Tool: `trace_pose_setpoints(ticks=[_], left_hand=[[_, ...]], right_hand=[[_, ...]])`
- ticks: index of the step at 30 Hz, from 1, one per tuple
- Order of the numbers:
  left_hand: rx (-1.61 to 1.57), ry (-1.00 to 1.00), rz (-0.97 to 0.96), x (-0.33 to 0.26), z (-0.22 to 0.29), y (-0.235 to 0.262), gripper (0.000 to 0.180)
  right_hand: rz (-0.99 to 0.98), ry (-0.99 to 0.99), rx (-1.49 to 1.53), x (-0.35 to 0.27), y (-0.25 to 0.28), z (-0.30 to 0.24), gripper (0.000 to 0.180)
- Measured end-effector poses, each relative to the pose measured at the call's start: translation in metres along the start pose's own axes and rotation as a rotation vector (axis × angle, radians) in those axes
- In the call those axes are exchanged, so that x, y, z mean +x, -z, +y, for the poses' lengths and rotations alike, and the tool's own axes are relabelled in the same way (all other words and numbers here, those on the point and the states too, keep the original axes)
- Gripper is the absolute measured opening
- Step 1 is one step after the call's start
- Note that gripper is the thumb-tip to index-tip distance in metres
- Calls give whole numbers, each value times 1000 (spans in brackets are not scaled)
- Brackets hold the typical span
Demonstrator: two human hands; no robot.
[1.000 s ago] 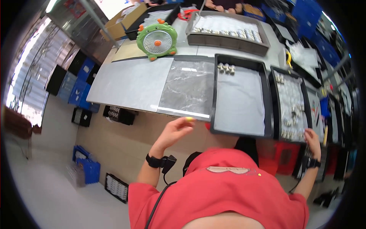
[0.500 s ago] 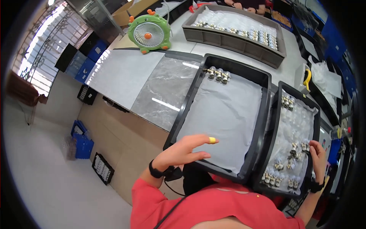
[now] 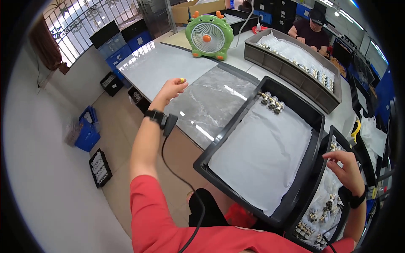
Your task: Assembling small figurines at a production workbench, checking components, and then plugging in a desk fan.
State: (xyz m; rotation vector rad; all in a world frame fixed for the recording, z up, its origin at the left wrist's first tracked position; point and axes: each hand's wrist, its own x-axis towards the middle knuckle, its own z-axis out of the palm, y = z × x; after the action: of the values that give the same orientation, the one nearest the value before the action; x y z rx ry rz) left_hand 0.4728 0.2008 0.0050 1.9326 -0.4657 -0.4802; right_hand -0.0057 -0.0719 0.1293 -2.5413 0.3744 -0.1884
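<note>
My left hand point(image 3: 172, 90) is held over the grey marbled panel, its fingers curled together and a yellow band on one finger. Whether anything is in it I cannot make out. Above the smaller black tray point(image 3: 312, 185) my right hand point(image 3: 344, 165) hovers, fingers bent and apart, with no object visible between them. That tray holds several small metal fittings point(image 3: 303, 230) on clear plastic wrap; my right arm hides part of it. Beside it lies a larger black tray point(image 3: 261, 217), lined with a white sheet point(image 3: 261, 152). A short row of metal fittings point(image 3: 272, 103) sits in its far left corner.
A green fan point(image 3: 209, 36) stands at the back of the table. Behind the trays is a grey-brown crate point(image 3: 291, 67) of fittings, with a person point(image 3: 311, 31) seated beyond it. A cable point(image 3: 181, 181) hangs from my left wrist. Blue bins point(image 3: 88, 130) stand on the floor at left.
My left hand has moved away from the large tray, out over the marbled panel. My right hand has risen from the fittings in the smaller tray toward its far end. The view has shifted.
</note>
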Motion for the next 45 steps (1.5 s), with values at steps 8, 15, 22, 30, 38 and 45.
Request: trace_pose_setpoints(ticks=[8,15,22,30,38,45], left_hand=[[287,-6,122,144,-28,2,67],[254,-40,275,246,-35,6,73],[1,-92,286,322,-63,-19,78],[-125,-155,214,351,-82,-25,55],[162,-191,182,320,-74,-42,65],[94,-157,182,270,-65,-26,80]], right_hand=[[-161,-117,23,53,40,-34,21],[151,-456,265,69,9,0,16],[157,-740,301,50,-22,-40,17],[242,-784,265,63,-20,-48,17],[200,-742,241,63,-22,-33,15],[122,-667,192,63,-6,-15,16]])
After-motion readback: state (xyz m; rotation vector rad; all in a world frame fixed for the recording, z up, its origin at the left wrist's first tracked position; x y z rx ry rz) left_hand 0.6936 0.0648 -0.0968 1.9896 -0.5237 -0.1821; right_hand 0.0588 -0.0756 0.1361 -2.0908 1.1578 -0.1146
